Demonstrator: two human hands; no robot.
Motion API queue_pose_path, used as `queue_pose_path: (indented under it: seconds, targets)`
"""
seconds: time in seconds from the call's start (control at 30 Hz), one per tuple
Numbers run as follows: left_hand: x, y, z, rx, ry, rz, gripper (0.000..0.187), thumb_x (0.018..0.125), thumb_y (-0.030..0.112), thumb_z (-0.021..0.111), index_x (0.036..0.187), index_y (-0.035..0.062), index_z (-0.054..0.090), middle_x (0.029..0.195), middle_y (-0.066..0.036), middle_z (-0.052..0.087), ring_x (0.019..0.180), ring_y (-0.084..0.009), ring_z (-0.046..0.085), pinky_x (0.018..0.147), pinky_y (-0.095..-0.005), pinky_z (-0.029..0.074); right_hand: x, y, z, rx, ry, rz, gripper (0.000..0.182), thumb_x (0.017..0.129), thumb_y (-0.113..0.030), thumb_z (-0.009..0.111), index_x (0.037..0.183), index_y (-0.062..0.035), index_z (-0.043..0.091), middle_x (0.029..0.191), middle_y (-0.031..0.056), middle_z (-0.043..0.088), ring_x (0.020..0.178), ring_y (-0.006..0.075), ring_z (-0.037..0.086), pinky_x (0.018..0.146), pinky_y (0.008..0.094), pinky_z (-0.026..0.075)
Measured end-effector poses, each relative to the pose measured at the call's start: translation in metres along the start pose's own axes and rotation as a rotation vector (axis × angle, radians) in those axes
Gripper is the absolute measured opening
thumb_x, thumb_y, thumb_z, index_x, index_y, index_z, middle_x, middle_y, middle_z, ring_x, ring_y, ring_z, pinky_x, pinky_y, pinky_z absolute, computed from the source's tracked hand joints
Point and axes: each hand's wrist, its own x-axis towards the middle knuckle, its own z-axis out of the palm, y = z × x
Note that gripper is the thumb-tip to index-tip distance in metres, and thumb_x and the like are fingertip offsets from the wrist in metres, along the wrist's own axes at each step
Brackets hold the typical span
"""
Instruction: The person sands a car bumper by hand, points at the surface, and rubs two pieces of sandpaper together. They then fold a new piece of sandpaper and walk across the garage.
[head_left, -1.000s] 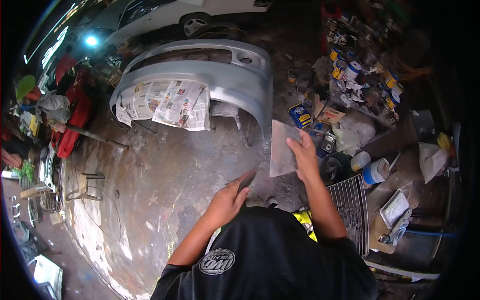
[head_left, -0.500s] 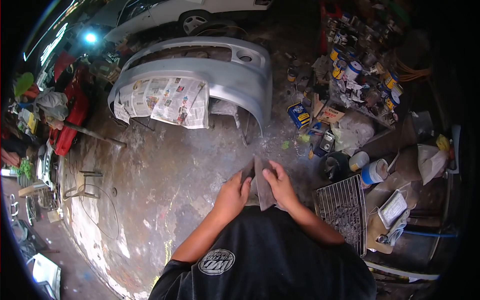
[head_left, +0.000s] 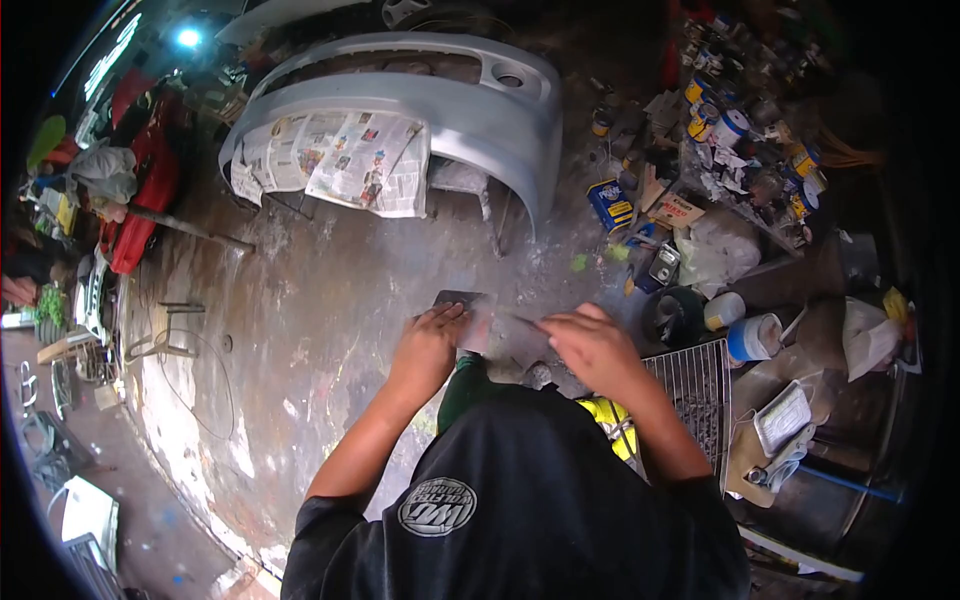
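My left hand (head_left: 430,345) is closed on a dark, flat rectangular sheet (head_left: 460,298), which looks like sandpaper. Its lower part is smeared by motion. To the right, my right hand (head_left: 595,345) pinches a thin flat piece (head_left: 522,321) seen nearly edge-on, too blurred to name surely. A small gap separates the two pieces. Beyond both hands stands a grey car bumper (head_left: 390,100), with newspaper (head_left: 345,160) covering part of its front.
A wire rack (head_left: 690,400) stands by my right arm, with a white-and-blue bucket (head_left: 755,338) beyond it. Paint cans (head_left: 730,127) and clutter fill the right side. Red car parts (head_left: 150,185) and a metal stand (head_left: 170,330) are on the left.
My hands have moved apart, the left going left and the right going right, each with a flat piece. The view has tilted down, showing a yellow item by my right forearm.
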Motion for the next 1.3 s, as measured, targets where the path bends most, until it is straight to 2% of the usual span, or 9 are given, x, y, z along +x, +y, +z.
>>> queue_pose_path:
  seconds: [0.37, 0.5, 0.73, 0.8, 0.87, 0.9, 0.93, 1.07, 1.3]
  targets:
    - [-0.049, -0.001, -0.004, -0.008, 0.095, -0.173, 0.042, 0.078, 0.000, 0.057, 0.118, 0.0058, 0.068, 0.127, -0.012, 0.065, 0.121, -0.0275, 0.060, 0.099, -0.0391, 0.048, 0.022, 0.065, 0.099, -0.161, -0.173, -0.048, 0.022, 0.088, -0.011, 0.060, 0.109, -0.0074, 0.066, 0.111, 0.0085, 0.069, 0.101, 0.0313, 0.062, 0.089, 0.0412, 0.051]
    - [-0.074, -0.009, -0.036, -0.091, 0.299, -0.412, 0.048, 0.072, -0.007, 0.058, 0.117, 0.0059, 0.068, 0.124, -0.014, 0.066, 0.117, -0.0310, 0.061, 0.099, -0.0413, 0.049, 0.071, 0.017, 0.044, -0.026, -0.349, 0.101, 0.022, 0.093, -0.016, 0.061, 0.110, -0.0030, 0.064, 0.109, 0.0121, 0.069, 0.100, 0.0296, 0.065, 0.087, 0.0378, 0.051]
    - [-0.118, -0.016, -0.041, -0.297, 0.502, -0.788, 0.042, 0.078, -0.012, 0.057, 0.115, 0.0037, 0.068, 0.121, -0.016, 0.067, 0.114, -0.0352, 0.061, 0.097, -0.0401, 0.049, 0.119, 0.022, 0.038, 1.309, -0.363, 0.252, 0.032, 0.092, -0.012, 0.064, 0.122, 0.0007, 0.059, 0.110, 0.0090, 0.068, 0.098, 0.0159, 0.065, 0.086, 0.0326, 0.052]
    - [-0.129, -0.014, -0.037, -0.338, 0.505, -0.844, 0.040, 0.080, -0.011, 0.057, 0.115, 0.0036, 0.067, 0.120, -0.017, 0.067, 0.114, -0.0354, 0.061, 0.097, -0.0401, 0.049, 0.118, 0.092, 0.117, 0.665, -0.576, 0.629, 0.035, 0.092, -0.014, 0.062, 0.125, -0.0012, 0.058, 0.116, 0.0132, 0.068, 0.104, 0.0241, 0.067, 0.091, 0.0372, 0.051]
    - [-0.133, -0.014, -0.031, -0.401, 0.514, -0.902, 0.038, 0.082, -0.010, 0.057, 0.116, 0.0035, 0.067, 0.120, -0.018, 0.067, 0.114, -0.0356, 0.062, 0.097, -0.0395, 0.049, 0.030, 0.234, 0.211, -0.293, -0.582, 0.423, 0.037, 0.092, -0.014, 0.059, 0.127, -0.0037, 0.058, 0.119, 0.0173, 0.067, 0.110, 0.0342, 0.065, 0.095, 0.0428, 0.050]
    - [-0.133, -0.015, -0.028, -0.442, 0.546, -0.918, 0.036, 0.084, -0.008, 0.056, 0.117, 0.0032, 0.067, 0.119, -0.019, 0.067, 0.113, -0.0354, 0.062, 0.096, -0.0391, 0.049, -0.015, 0.283, 0.230, -0.026, -0.423, 0.466, 0.033, 0.088, -0.012, 0.063, 0.118, 0.0017, 0.061, 0.104, 0.0221, 0.070, 0.102, 0.0351, 0.068, 0.087, 0.0434, 0.052]
    - [-0.136, -0.015, -0.025, -0.477, 0.585, -0.941, 0.034, 0.087, -0.007, 0.056, 0.117, 0.0029, 0.067, 0.118, -0.019, 0.067, 0.113, -0.0353, 0.062, 0.095, -0.0388, 0.049, -0.034, 0.284, 0.226, -0.249, -0.365, 0.318, 0.032, 0.089, -0.009, 0.063, 0.119, 0.0016, 0.062, 0.105, 0.0178, 0.071, 0.099, 0.0292, 0.069, 0.086, 0.0398, 0.052]
    - [-0.138, -0.008, -0.010, -0.600, 0.518, -1.056, 0.026, 0.095, 0.003, 0.056, 0.119, 0.0007, 0.064, 0.110, -0.022, 0.068, 0.104, -0.0335, 0.065, 0.091, -0.0366, 0.048, -0.089, 0.301, 0.203, 0.419, -0.446, 0.875, 0.029, 0.092, -0.006, 0.062, 0.120, -0.0003, 0.062, 0.106, 0.0068, 0.070, 0.094, 0.0170, 0.066, 0.085, 0.0334, 0.051]
    - [-0.092, -0.003, 0.018, -0.654, 0.466, -0.870, 0.025, 0.095, 0.007, 0.058, 0.119, -0.0004, 0.062, 0.109, -0.022, 0.066, 0.101, -0.0341, 0.064, 0.091, -0.0370, 0.047, -0.089, 0.269, 0.162, 0.709, -0.240, 1.019, 0.031, 0.096, -0.013, 0.061, 0.125, -0.0024, 0.059, 0.105, 0.0052, 0.068, 0.094, 0.0167, 0.067, 0.077, 0.0334, 0.056]
